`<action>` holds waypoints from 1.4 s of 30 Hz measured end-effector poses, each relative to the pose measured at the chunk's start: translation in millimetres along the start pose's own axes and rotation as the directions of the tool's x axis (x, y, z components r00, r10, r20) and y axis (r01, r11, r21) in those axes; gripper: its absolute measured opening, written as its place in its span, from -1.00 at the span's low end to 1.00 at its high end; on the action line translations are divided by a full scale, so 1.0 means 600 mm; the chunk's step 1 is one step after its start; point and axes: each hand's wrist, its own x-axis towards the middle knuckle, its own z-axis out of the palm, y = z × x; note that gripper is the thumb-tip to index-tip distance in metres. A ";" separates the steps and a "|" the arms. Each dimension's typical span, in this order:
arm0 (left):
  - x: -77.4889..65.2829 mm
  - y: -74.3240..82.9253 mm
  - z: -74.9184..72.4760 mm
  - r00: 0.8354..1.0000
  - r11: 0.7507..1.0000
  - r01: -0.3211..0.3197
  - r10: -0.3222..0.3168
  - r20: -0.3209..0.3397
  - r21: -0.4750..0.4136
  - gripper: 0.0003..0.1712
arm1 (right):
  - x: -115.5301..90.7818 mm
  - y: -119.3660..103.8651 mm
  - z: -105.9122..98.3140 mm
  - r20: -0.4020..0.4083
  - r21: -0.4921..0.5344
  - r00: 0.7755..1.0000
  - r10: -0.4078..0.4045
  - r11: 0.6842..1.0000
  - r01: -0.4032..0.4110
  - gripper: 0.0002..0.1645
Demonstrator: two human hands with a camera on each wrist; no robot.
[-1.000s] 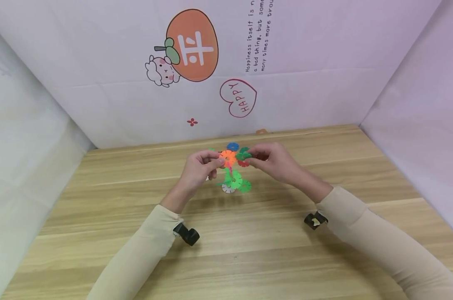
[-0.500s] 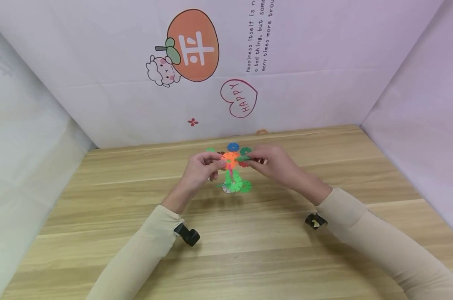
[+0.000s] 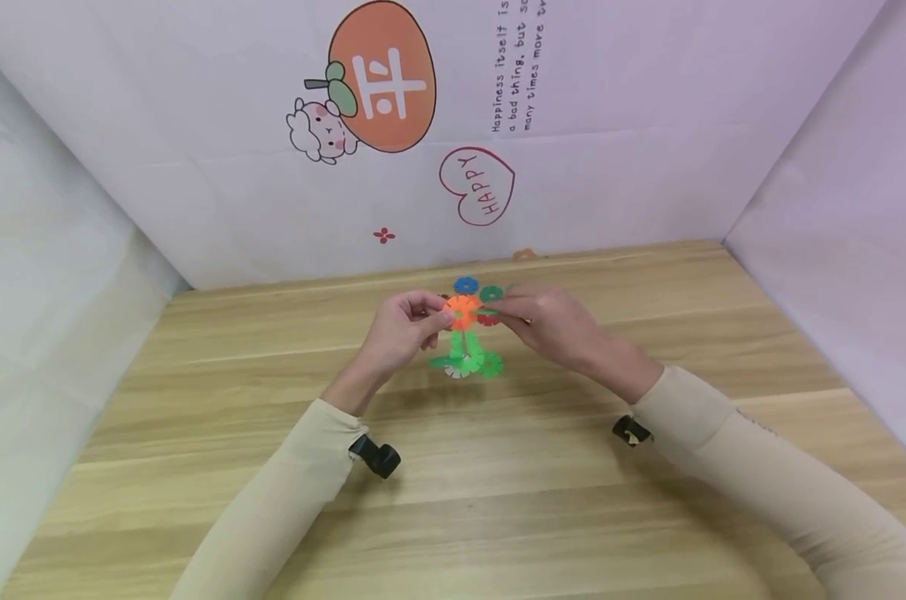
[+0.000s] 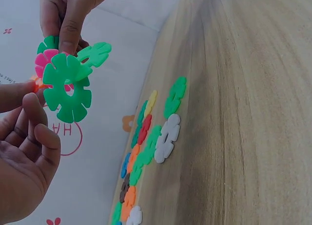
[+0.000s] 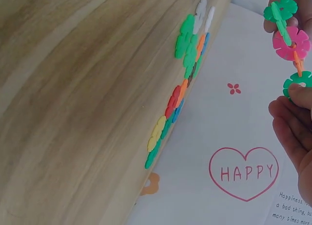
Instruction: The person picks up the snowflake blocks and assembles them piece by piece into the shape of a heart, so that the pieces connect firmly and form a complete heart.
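Thumb and fingers of my left hand [image 3: 406,329] pinch the left edge of an orange interlocking disc [image 3: 462,312], slotted and flower-shaped. My right hand [image 3: 553,325] pinches a green interlocking disc [image 5: 296,83] at the orange one's right edge, its thumb across the green face. A pink disc [image 5: 291,44] is joined to the orange one, seen edge-on in the right wrist view. Beyond the pink, a green disc [image 4: 67,88] and a light green disc [image 4: 95,54] continue the chain. Both hands hold this chain above the table.
Several loose discs lie on the wooden table [image 3: 453,500] behind and below the hands, among them a blue disc [image 3: 465,286], a red disc [image 3: 488,319] and a white disc [image 4: 167,138]. A printed white cloth wall [image 3: 610,167] rises at the back edge.
The green disc in my right hand has turned from showing its face to nearly edge-on and come up against the orange disc. The orange disc has shifted slightly right; the head view has tilted down.
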 end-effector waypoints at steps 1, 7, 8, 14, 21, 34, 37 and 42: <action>0.001 0.001 0.000 1.000 1.000 -0.006 0.006 0.002 0.005 -0.91 | 0.001 0.000 -0.001 -0.002 -0.007 1.000 -0.005 1.000 0.005 -0.69; 0.004 0.006 -0.002 1.000 1.000 -0.019 0.019 0.004 -0.012 -0.91 | 0.008 -0.002 -0.001 -0.014 -0.021 0.999 -0.047 0.999 0.047 -0.75; 0.005 0.007 -0.002 1.000 1.000 -0.022 0.022 0.005 -0.015 -0.90 | 0.008 -0.002 -0.001 -0.012 -0.020 0.999 -0.050 0.999 0.050 -0.78; 0.006 0.009 -0.005 0.998 0.998 -0.057 0.056 0.029 0.020 -0.90 | 0.008 -0.003 0.000 -0.009 -0.021 0.999 -0.039 0.999 0.038 -0.84; 0.005 0.012 -0.008 0.999 0.999 -0.035 0.034 0.036 0.027 -0.94 | 0.007 -0.003 0.007 -0.015 -0.016 0.997 -0.072 0.997 0.072 -0.75; 0.003 0.001 -0.016 0.997 0.998 0.004 -0.009 0.076 0.059 -0.93 | 0.008 -0.004 0.016 -0.024 -0.017 0.997 -0.079 0.997 0.079 -0.76; -0.001 -0.006 -0.017 0.992 0.993 0.032 -0.045 0.115 0.113 -0.90 | 0.006 -0.003 0.021 -0.013 0.006 0.998 -0.067 0.998 0.067 -0.79; -0.006 -0.010 -0.018 0.988 0.989 0.039 -0.060 0.139 0.146 -0.92 | 0.004 0.000 0.027 0.023 0.055 1.000 -0.009 0.998 0.008 -0.82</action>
